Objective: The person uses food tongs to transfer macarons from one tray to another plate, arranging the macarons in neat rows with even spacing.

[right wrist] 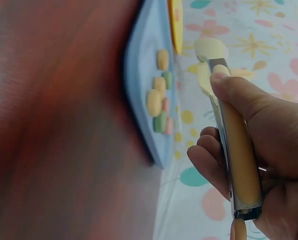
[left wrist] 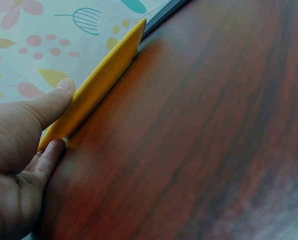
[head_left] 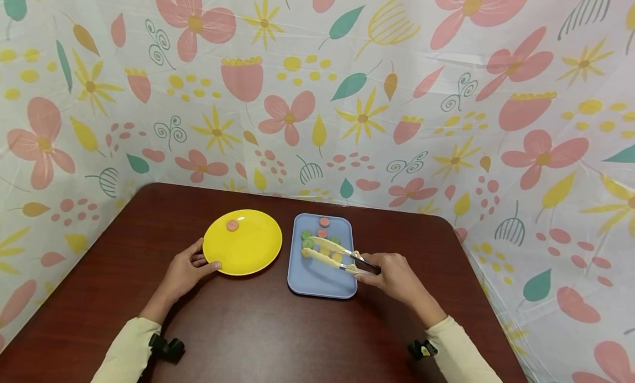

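My left hand (head_left: 184, 271) grips the near-left rim of a yellow plate (head_left: 248, 245), thumb on top and fingers underneath. A single small round pink piece (head_left: 232, 225) lies near the plate's far edge. In my right hand (head_left: 397, 275) is a pair of tongs (right wrist: 241, 160) with pale cream tips and metal arms. The tips are spread apart over a blue rectangular tray (head_left: 317, 282). Under and around them in the tray are several small round pieces: green (head_left: 306, 235), pink (head_left: 324, 222) and yellow-orange (head_left: 337, 257).
Plate and tray stand side by side on a dark brown wooden table (head_left: 278, 333), the plate on the left. A white flower-patterned curtain (head_left: 317, 96) closes in the table's back and both sides. Black straps with small devices (head_left: 168, 350) sit at both wrists.
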`<state>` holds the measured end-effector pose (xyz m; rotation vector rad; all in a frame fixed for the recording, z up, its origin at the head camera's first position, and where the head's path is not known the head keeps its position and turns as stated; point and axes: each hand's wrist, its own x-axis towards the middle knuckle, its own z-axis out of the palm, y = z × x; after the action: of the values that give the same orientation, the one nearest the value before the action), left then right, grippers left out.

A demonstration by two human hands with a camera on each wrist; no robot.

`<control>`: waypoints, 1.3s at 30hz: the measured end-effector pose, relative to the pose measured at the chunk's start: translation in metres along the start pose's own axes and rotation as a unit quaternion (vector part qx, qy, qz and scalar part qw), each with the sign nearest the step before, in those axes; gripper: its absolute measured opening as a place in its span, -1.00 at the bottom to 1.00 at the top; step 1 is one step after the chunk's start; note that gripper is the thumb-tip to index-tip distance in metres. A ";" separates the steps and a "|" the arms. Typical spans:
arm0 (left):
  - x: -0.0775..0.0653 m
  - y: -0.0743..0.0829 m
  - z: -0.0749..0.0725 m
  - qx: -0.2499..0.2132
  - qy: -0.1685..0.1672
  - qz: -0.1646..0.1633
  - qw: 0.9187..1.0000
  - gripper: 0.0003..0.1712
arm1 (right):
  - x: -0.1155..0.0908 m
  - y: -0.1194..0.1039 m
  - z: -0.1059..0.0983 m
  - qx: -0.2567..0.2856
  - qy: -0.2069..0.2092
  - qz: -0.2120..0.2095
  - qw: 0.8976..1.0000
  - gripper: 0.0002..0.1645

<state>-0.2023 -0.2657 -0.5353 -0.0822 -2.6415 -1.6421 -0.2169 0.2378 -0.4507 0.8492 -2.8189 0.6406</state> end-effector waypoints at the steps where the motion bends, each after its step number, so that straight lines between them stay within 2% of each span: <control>1: 0.000 0.000 0.000 0.001 0.000 -0.001 1.000 0.14 | 0.001 0.000 -0.002 -0.002 0.005 -0.002 1.000 -0.51; 7: 0.001 -0.001 0.001 0.006 -0.001 -0.002 1.000 0.15 | 0.009 -0.001 -0.017 -0.005 0.013 0.005 1.000 -0.40; 10: 0.001 -0.001 0.001 0.007 -0.003 0.000 1.000 0.16 | 0.014 -0.003 -0.023 -0.007 0.010 0.005 1.000 -0.42; 16: 0.001 0.000 0.001 0.009 -0.001 -0.004 1.000 0.16 | 0.027 -0.010 -0.033 -0.007 0.011 -0.006 1.000 -0.46; 23: 0.001 0.000 0.001 0.009 -0.002 0.001 1.000 0.15 | 0.048 -0.024 -0.040 -0.003 0.008 -0.022 1.000 -0.40; 35: 0.001 -0.002 0.001 0.012 -0.001 -0.004 1.000 0.17 | 0.085 -0.042 -0.039 0.005 -0.009 -0.030 1.000 -0.38; 39: 0.001 -0.002 0.001 0.007 0.000 -0.005 1.000 0.17 | 0.096 -0.042 -0.034 -0.003 -0.002 -0.059 0.998 -0.38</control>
<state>-0.2038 -0.2659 -0.5370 -0.0686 -2.6585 -1.6253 -0.2739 0.1727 -0.3819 1.0087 -2.7479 0.6127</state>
